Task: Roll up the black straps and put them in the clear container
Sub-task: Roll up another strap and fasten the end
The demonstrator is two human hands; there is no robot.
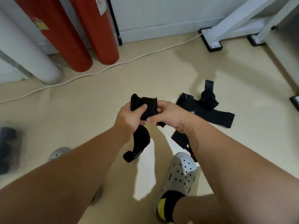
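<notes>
1. Bare beige floor [145, 75] lies open ahead of the hands, crossed only by a thin white cable [103, 70].
2. Two red cylinders [90, 38] and a white pipe [30, 54] block the far left.
3. A pile of loose black straps [210, 109] occupies the floor to the right.
4. White table legs on black feet [212, 41] close the far right.
5. A grey perforated clog [179, 173] sits below the hands.

Your hands hold one strap [146, 109] over the floor [97, 97]; strap pile [208, 109] lies right of it; cylinders [84, 34] stand far left; your clog [179, 173] below
</notes>
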